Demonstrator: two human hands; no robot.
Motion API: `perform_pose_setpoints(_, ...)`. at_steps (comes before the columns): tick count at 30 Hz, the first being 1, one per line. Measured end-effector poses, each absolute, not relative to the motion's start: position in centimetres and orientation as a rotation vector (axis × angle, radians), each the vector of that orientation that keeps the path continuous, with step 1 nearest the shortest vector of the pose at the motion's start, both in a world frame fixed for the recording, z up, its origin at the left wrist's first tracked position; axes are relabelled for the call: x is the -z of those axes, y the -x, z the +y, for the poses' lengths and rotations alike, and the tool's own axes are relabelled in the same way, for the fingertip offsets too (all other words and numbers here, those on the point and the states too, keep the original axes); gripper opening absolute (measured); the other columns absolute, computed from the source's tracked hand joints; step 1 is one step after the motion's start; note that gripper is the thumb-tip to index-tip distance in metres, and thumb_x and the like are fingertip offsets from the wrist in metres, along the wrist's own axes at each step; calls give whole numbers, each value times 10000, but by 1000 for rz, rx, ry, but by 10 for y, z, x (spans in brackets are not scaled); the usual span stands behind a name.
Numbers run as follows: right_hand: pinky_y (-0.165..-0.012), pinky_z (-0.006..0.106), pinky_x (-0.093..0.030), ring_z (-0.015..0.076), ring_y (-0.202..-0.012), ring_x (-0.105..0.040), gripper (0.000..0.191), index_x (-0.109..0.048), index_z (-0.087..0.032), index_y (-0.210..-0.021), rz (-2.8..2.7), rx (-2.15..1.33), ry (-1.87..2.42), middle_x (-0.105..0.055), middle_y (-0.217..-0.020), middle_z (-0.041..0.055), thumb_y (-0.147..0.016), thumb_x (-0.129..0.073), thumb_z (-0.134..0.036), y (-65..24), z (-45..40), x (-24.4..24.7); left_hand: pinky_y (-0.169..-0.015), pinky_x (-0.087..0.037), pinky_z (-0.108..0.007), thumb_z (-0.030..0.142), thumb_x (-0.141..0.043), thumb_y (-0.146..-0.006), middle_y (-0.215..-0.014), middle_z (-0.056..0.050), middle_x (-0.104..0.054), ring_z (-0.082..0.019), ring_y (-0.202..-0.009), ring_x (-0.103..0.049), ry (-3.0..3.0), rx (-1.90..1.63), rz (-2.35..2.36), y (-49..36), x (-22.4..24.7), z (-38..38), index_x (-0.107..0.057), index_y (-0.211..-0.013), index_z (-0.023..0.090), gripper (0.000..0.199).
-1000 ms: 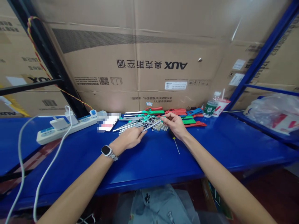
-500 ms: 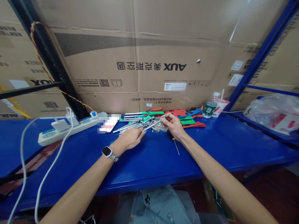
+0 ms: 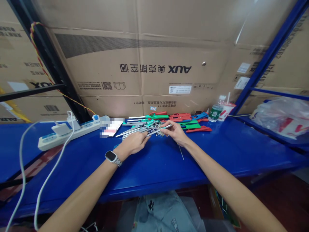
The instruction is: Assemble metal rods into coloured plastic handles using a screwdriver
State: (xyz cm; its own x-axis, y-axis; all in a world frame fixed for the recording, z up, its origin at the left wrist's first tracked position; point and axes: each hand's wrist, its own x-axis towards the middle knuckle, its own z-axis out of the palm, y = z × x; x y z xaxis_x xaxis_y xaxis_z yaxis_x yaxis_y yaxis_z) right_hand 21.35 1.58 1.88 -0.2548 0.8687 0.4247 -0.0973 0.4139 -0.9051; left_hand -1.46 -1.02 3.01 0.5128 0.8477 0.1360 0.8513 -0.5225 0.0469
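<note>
My left hand [image 3: 135, 143], with a watch at the wrist, is closed around a thin metal tube [image 3: 154, 132]. My right hand [image 3: 177, 132] pinches the tube's other side, and a silvery end sticks out past its fingertips; a small green part shows at those fingers. Behind both hands lies a heap of metal tubes [image 3: 131, 129] with green pieces and thin wires [image 3: 154, 124]. Farther right are red handle shells [image 3: 199, 129], green ones [image 3: 191, 125] and blue ones [image 3: 200, 116], like those of long-nosed lighters. Below my right hand lies a thin screwdriver [image 3: 181, 153], its handle hidden.
A white power strip [image 3: 72, 132] with plugs and cables stands on the blue table [image 3: 154, 174] at left, beside a phone [image 3: 114, 127]. At the back right stand a water bottle [image 3: 214, 112] and a cup [image 3: 226, 111]. A large cardboard sheet [image 3: 154, 80] forms the back.
My right hand has shifted slightly left and down along the tube, whose end now pokes out beyond its fingers. It now covers the screwdriver's yellow handle. My left hand has barely moved.
</note>
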Motion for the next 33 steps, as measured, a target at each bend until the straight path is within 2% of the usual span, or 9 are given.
perform_pose_setpoints(5, -511, 256, -407, 106, -509, -496, 431, -676, -200, -797, -1373, -1120, 720, -604, -591, -43, -595, -897, -510, -200, 16, -16, -733, -472, -399, 383, -310, -1066, -910, -141, -719, -302, -808, -674, 2704, 324, -1491, 15, -29, -7, -637, -996, 154, 405)
perform_pose_setpoints(9, -479, 264, -378, 111, -470, -469, 429, -631, -204, -701, -1404, -1152, 774, -584, -540, -36, -587, -897, -521, -182, 11, -10, -720, -481, -390, 355, -364, -1039, -903, -139, -717, -290, -786, -673, 2733, 427, -1475, 9, -29, -9, -636, -1005, 153, 340)
perform_pose_setpoints(11, -493, 266, -383, 117, -489, -476, 431, -610, -214, -674, -1456, -1142, 789, -562, -539, -43, -589, -893, -527, -174, 7, -7, -684, -478, -361, 317, -458, -984, -884, -117, -710, -269, -752, -665, 2778, 531, -1484, 4, -28, -11, -600, -1148, 144, 277)
perform_pose_setpoints(12, -505, 267, -387, 122, -508, -485, 430, -604, -219, -668, -1467, -1128, 790, -550, -546, -46, -596, -885, -537, -171, 5, -7, -663, -472, -345, 282, -502, -945, -866, -98, -704, -258, -732, -660, 2803, 591, -1495, 3, -28, -11, -545, -1266, 138, 354)
perform_pose_setpoints(14, -534, 268, -393, 130, -554, -504, 426, -596, -223, -661, -1475, -1087, 794, -533, -568, -47, -617, -865, -550, -167, 3, -6, -634, -457, -319, 202, -549, -872, -827, -58, -685, -238, -698, -647, 2847, 694, -1513, 1, -27, -12, -343, -1481, 127, 647)
perform_pose_setpoints(17, -546, 268, -395, 128, -563, -502, 433, -571, -225, -658, -1500, -1053, 809, -537, -577, -48, -641, -847, -558, -167, 2, -7, -613, -434, -298, 124, -539, -820, -781, -21, -653, -213, -658, -621, 2884, 727, -1527, 2, -27, -12, -132, -1585, 131, 867)
perform_pose_setpoints(21, -523, 263, -390, 115, -515, -484, 442, -561, -224, -689, -1556, -1096, 803, -572, -562, -44, -668, -837, -569, -168, 1, -7, -594, -412, -290, 124, -546, -821, -776, -22, -646, -201, -640, -600, 2922, 706, -1523, 5, -26, -10, -115, -1604, 133, 894)
perform_pose_setpoints(26, -475, 242, -362, 97, -468, -467, 449, -578, -220, -738, -1553, -1207, 783, -588, -547, -48, -676, -835, -583, -167, 0, -5, -674, -466, -313, 193, -560, -867, -921, -89, -699, -216, -743, -639, 2992, 836, -1471, 3, -22, -6, -82, -1611, 115, 887)
perform_pose_setpoints(33, -474, 258, -397, 110, -460, -483, 401, -600, -227, -720, -1506, -1175, 785, -589, -545, -45, -657, -864, -523, -167, -3, -7, -593, -417, -277, 163, -591, -808, -753, -5, -662, -184, -618, -600, 2979, 839, -1499, -5, -26, -11, -13, -1617, 106, 996)
